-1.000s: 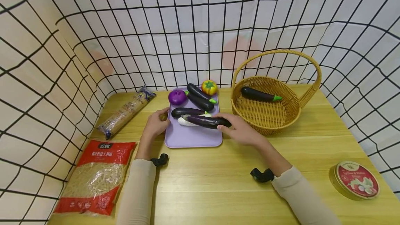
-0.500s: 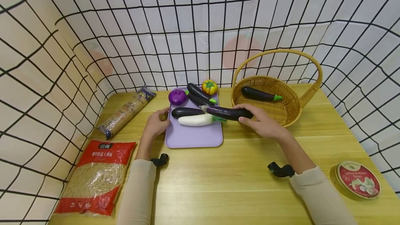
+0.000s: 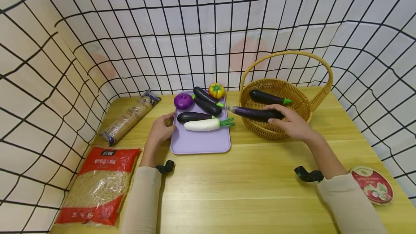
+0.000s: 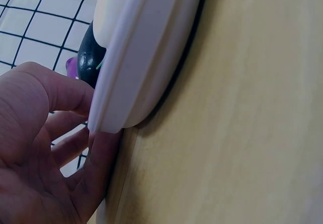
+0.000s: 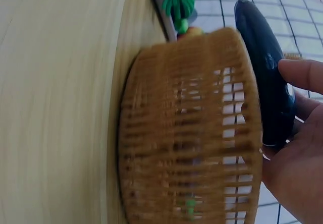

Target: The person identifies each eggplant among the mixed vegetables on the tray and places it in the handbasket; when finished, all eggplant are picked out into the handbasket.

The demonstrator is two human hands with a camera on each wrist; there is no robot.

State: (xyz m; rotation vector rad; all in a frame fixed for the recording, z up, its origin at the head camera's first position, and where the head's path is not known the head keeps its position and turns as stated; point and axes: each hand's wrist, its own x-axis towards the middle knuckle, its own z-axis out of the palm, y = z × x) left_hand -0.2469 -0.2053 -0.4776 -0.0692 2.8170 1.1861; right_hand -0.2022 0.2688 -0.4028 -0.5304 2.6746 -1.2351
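Observation:
My right hand [image 3: 292, 122] grips a long dark eggplant [image 3: 251, 113] by its right end, above the front rim of the wicker basket [image 3: 269, 131]. In the right wrist view that eggplant [image 5: 265, 67] is just over the basket wall [image 5: 186, 123]. A second eggplant [image 3: 268, 98] with a green stem lies in the basket. My left hand [image 3: 161, 129] holds the left edge of the lilac tray [image 3: 201, 144]; the left wrist view shows fingers and thumb at its rim [image 4: 121, 77]. On the tray are a white radish [image 3: 202, 125], several eggplants [image 3: 195, 117] and a purple onion [image 3: 183, 101].
A yellow-red pumpkin-like vegetable [image 3: 216, 91] sits at the tray's back right corner. Left of the tray lie a long noodle pack [image 3: 130, 117] and a red pasta bag [image 3: 99, 187]. A round red tin [image 3: 373, 187] is at right, partly behind the right sleeve. Black wire grid [image 3: 195, 39] encloses the table.
My right hand has carried the long eggplant rightward from over the radish on the tray to above the basket, uncovering the radish. My left hand stays at the tray's edge.

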